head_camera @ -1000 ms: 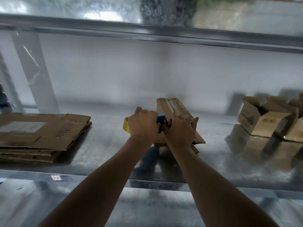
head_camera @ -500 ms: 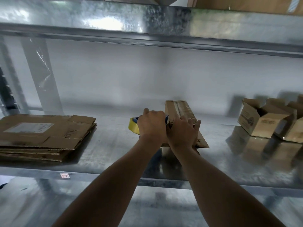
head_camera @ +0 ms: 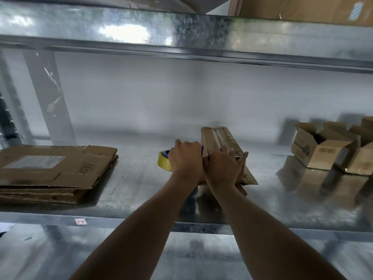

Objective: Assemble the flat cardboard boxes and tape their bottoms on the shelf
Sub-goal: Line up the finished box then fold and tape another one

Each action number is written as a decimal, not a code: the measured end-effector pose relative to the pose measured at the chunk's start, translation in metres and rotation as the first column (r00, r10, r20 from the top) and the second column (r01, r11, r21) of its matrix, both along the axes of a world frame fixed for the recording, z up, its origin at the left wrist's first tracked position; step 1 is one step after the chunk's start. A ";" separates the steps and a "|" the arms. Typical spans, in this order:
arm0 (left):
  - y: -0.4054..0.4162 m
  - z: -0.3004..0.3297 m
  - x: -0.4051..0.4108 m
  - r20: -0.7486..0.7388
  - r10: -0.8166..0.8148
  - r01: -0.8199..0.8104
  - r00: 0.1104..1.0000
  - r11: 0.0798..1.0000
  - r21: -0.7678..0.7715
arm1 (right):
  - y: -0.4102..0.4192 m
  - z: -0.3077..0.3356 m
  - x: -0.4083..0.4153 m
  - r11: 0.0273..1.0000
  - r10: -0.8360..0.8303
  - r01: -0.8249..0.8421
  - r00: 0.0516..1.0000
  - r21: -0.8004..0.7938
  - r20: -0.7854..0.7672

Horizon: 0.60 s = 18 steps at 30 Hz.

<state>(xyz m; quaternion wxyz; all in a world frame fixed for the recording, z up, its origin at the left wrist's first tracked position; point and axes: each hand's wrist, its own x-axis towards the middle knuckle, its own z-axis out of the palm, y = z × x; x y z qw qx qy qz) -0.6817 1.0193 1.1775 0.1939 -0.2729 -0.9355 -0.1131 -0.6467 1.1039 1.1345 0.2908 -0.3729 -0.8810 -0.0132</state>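
The person stands at a metal shelf [head_camera: 131, 190] and works on a small cardboard box [head_camera: 220, 140] in the middle of it. The box sits bottom up, and a strip of tape runs along the seam on top.

The left hand [head_camera: 186, 156] is curled round a yellow tape roll [head_camera: 164, 163] with a blue middle, right at the box's near left corner, at about 9 o'clock from the box. The right hand [head_camera: 223, 167] lies on the near end of the box with its fingers mostly straight and a bit spread, pressing the flaps down.

I think the step is running tape over the near edge and down the front side. To do it well, the right hand should keep pushing so the flaps stay shut and flat. The left hand should pull the tape tight and straight along the seam, then down over the edge. After that, rub the tape flat so no bumps stay. The box looks light, so it could slide on the shiny shelf if the pull is too hard.

At 9 o'clock, well apart from the hands, lies a stack of flat boxes [head_camera: 54, 170] not yet made up. At 3 o'clock, near the wall, stand some made-up boxes [head_camera: 323, 150] with open tops.
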 end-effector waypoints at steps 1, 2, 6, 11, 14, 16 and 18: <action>0.000 -0.001 -0.003 -0.004 0.001 -0.001 1.000 1.000 0.014 | 0.002 -0.002 0.000 1.000 0.000 0.000 1.000 0.004 -0.008; 0.000 -0.003 -0.005 -0.007 -0.001 0.001 1.000 1.000 0.028 | 0.005 -0.004 0.000 1.000 0.005 -0.005 1.000 0.013 -0.017; -0.002 -0.016 -0.013 -0.028 -0.029 0.032 0.999 0.994 0.103 | 0.014 -0.021 0.006 0.993 0.058 -0.047 0.994 0.111 -0.090; -0.009 -0.035 -0.023 -0.029 -0.084 0.087 0.996 0.989 0.122 | 0.028 -0.036 0.014 0.976 0.152 -0.139 0.986 0.169 -0.068; -0.014 -0.047 -0.030 -0.013 -0.105 0.105 0.994 0.987 0.121 | 0.029 -0.033 0.016 0.975 0.172 -0.160 0.983 0.155 -0.070; -0.018 -0.055 -0.038 0.002 -0.112 0.111 0.994 0.984 0.141 | 0.030 -0.032 0.019 0.971 0.191 -0.177 0.979 0.157 -0.075; -0.021 -0.062 -0.046 0.002 -0.119 0.117 0.993 0.980 0.162 | 0.030 -0.031 0.021 0.970 0.201 -0.190 0.978 0.154 -0.056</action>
